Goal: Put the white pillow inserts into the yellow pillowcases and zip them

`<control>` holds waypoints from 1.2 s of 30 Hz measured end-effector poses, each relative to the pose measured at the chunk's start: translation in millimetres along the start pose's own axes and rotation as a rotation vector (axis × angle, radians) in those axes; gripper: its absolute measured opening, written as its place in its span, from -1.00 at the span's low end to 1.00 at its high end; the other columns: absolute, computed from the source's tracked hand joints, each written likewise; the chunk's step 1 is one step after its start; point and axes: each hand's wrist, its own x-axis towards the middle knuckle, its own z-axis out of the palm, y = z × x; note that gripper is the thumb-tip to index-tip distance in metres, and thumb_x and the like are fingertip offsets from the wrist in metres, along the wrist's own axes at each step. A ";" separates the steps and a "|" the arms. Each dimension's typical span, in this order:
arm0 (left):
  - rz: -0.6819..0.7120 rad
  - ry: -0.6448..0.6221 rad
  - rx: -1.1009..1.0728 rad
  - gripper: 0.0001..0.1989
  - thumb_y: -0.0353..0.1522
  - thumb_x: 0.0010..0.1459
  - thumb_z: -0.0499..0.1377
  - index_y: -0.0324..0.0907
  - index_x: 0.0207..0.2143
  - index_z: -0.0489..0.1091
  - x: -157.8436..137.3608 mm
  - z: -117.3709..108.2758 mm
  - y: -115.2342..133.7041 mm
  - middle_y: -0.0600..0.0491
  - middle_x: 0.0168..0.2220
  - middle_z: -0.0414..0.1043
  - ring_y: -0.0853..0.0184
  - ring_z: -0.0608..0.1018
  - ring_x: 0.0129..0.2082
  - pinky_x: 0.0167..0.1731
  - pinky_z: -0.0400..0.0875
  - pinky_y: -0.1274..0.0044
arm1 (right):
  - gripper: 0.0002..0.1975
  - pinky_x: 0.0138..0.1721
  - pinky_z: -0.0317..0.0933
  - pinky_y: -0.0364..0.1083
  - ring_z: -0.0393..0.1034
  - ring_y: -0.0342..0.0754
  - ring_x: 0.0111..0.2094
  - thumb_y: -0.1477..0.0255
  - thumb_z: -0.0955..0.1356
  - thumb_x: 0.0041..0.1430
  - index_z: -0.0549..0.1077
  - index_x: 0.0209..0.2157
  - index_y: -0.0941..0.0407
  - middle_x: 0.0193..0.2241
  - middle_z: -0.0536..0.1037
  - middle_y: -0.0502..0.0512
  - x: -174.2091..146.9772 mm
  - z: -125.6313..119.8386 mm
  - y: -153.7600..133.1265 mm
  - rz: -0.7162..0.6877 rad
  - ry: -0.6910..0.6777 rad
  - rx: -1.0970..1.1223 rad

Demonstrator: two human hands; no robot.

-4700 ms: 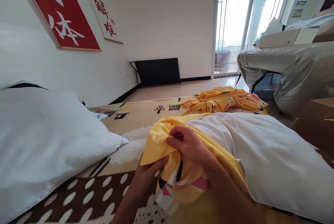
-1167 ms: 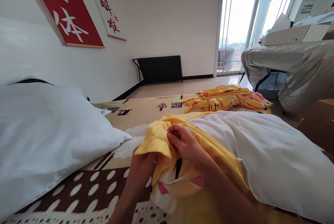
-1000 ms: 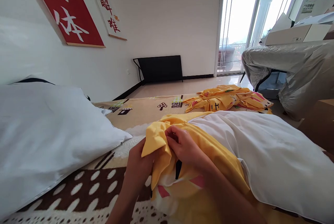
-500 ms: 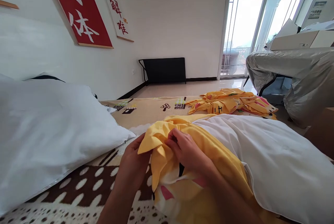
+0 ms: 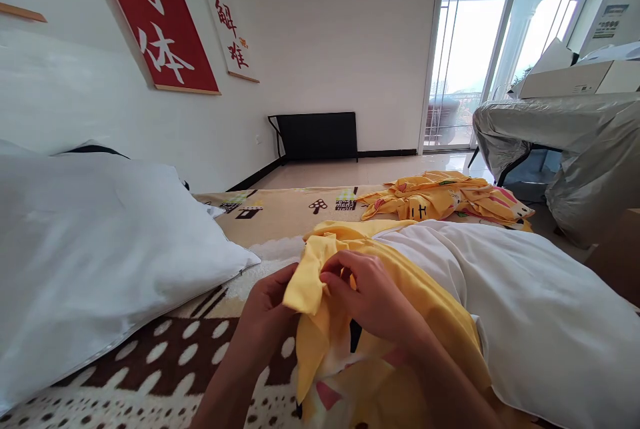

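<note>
A yellow printed pillowcase [image 5: 400, 249] lies bunched in front of me, partly over a white pillow [image 5: 540, 295] on the right. My left hand [image 5: 270, 302] is closed on a folded flap at the case's left end, its fingertips partly behind the cloth. With thumb and fingers pinched together, my right hand [image 5: 363, 289] grips the same fabric just right of that flap. Pink and black print shows on the cloth below my hands. How far the pillow reaches inside the case is hidden.
Another white pillow [image 5: 115, 262] lies at the left on the brown and cream patterned blanket [image 5: 200, 342]. Crumpled orange printed cloth [image 5: 440, 199] is heaped at the bed's far edge. Beyond stand a folded black frame [image 5: 317, 137] and, right, a plastic-covered table [image 5: 560, 122] bearing a box [image 5: 565, 80].
The yellow flap between my hands has turned and folded into a narrower strip. Both hands have shifted slightly right, still holding the cloth.
</note>
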 end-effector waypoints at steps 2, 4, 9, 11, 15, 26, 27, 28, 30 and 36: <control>-0.029 0.005 -0.029 -0.56 -0.26 -0.23 0.32 -0.24 -0.23 0.49 -2.8 5.4 1.8 0.05 -0.50 0.47 0.32 0.44 -0.52 -0.58 0.29 0.61 | -0.88 -0.41 0.08 -0.15 0.23 -0.17 -0.47 0.42 0.27 0.16 0.37 -0.44 0.11 -0.51 0.43 -0.03 0.6 4.1 0.0 0.018 -0.041 0.060; -0.020 0.010 -0.054 -0.61 -0.29 -0.21 0.33 -0.22 -0.26 0.48 -3.9 8.2 1.5 0.06 -0.47 0.47 0.32 0.45 -0.48 -0.55 0.29 0.63 | -0.89 -0.43 0.07 -0.17 0.21 -0.18 -0.49 0.44 0.27 0.14 0.35 -0.46 0.12 -0.53 0.40 -0.05 2.9 8.2 3.0 0.047 -0.029 0.135; 0.066 0.011 -0.095 -0.77 -0.31 -0.11 0.31 -0.19 -0.35 0.44 0.0 4.9 -10.3 0.11 -0.47 0.39 0.40 0.39 -0.45 -0.49 0.27 0.65 | -0.87 -0.46 0.04 -0.18 0.14 -0.20 -0.51 0.40 0.27 0.10 0.29 -0.48 0.13 -0.56 0.31 -0.08 9.5 12.7 11.9 0.063 -0.043 0.350; 0.085 -0.006 -0.125 -0.81 -0.29 -0.04 0.28 -0.18 -0.37 0.41 3.5 2.2 -16.9 0.13 -0.48 0.34 0.43 0.35 -0.46 -0.50 0.25 0.67 | -0.85 -0.45 0.04 -0.17 0.12 -0.20 -0.50 0.37 0.26 0.10 0.27 -0.48 0.13 -0.55 0.28 -0.07 11.3 12.5 13.6 0.040 -0.059 0.420; 0.095 -0.060 -0.170 -0.81 -0.25 -0.02 0.25 -0.18 -0.40 0.39 11.7 -3.9 -26.0 0.10 -0.44 0.36 0.41 0.35 -0.45 -0.48 0.27 0.64 | -0.80 -0.46 0.03 -0.18 0.09 -0.20 -0.49 0.30 0.27 0.09 0.25 -0.48 0.12 -0.55 0.23 -0.08 13.6 12.3 16.7 0.037 -0.068 0.477; 0.282 0.228 0.354 -0.90 -0.37 -0.14 0.15 -0.19 -0.48 0.38 1.2 7.2 -6.5 0.10 -0.50 0.39 0.32 0.38 -0.44 -0.44 0.31 0.59 | -0.69 -0.55 -0.05 -0.20 0.03 -0.22 -0.54 0.16 0.31 0.06 0.25 -0.45 0.12 -0.58 0.18 -0.10 13.0 13.0 22.1 0.110 -0.089 0.614; 0.304 0.245 0.336 -0.89 -0.37 -0.13 0.17 -0.18 -0.46 0.36 -0.7 8.1 -4.3 0.11 -0.49 0.38 0.34 0.38 -0.45 -0.44 0.31 0.60 | -0.70 -0.54 -0.04 -0.20 0.03 -0.22 -0.54 0.16 0.31 0.06 0.25 -0.45 0.12 -0.57 0.19 -0.10 13.2 13.5 22.0 0.112 -0.084 0.607; 0.317 0.241 0.300 -0.88 -0.35 -0.12 0.18 -0.18 -0.45 0.36 -2.2 8.6 -2.6 0.11 -0.49 0.38 0.34 0.39 -0.44 -0.43 0.31 0.60 | -0.70 -0.53 -0.04 -0.20 0.04 -0.22 -0.53 0.17 0.30 0.07 0.25 -0.45 0.12 -0.57 0.19 -0.09 13.3 14.1 21.9 0.110 -0.077 0.593; 0.315 0.192 0.215 -0.85 -0.28 -0.06 0.18 -0.18 -0.43 0.39 -4.0 8.8 -0.1 0.10 -0.49 0.39 0.34 0.40 -0.44 -0.42 0.32 0.60 | -0.73 -0.50 -0.01 -0.19 0.05 -0.21 -0.51 0.20 0.29 0.09 0.25 -0.45 0.12 -0.55 0.20 -0.08 13.3 15.2 21.5 0.088 -0.063 0.553; 0.188 0.208 0.304 -0.74 -0.18 -0.05 0.18 -0.20 -0.43 0.44 -7.9 10.9 6.5 0.13 -0.62 0.26 0.37 0.32 -0.53 -0.61 0.21 0.63 | -0.86 -0.44 0.05 -0.18 0.11 -0.19 -0.48 0.37 0.24 0.15 0.25 -0.46 0.12 -0.52 0.26 -0.07 10.3 17.5 16.7 0.010 -0.031 0.347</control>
